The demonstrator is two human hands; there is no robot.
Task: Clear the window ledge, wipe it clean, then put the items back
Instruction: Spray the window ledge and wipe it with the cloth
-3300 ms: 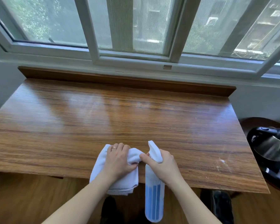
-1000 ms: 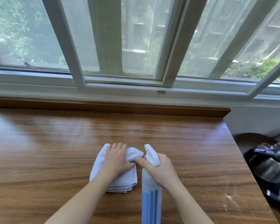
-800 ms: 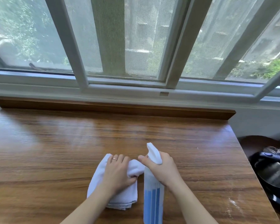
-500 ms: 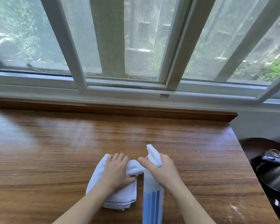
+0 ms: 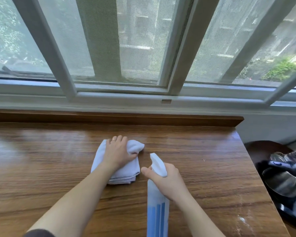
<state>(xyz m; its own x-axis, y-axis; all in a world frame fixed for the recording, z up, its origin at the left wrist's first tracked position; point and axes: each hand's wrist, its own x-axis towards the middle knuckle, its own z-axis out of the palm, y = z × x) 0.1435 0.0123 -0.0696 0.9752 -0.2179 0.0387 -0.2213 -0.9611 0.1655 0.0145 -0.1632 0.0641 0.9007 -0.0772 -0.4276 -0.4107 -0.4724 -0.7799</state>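
Note:
A folded white cloth [image 5: 125, 173] lies on the wooden ledge top [image 5: 203, 151] below the window. My left hand [image 5: 117, 152] rests on the cloth, its fingers gripping a bunched fold at the far right corner. To its right my right hand [image 5: 167, 181] grips the neck of a white and blue spray bottle [image 5: 157, 212], whose white nozzle [image 5: 156, 162] points forward and left. A raised wooden strip [image 5: 143, 118] runs along the back edge under the white window frame [image 5: 126, 95].
A dark kettle [image 5: 287, 178] sits on a round dark stand beyond the ledge's right edge. Whitish smears [image 5: 243, 219] mark the wood near the front right corner.
My left hand has slid the cloth forward, away from the bottle, opening a gap between my hands. The view has moved closer to the window.

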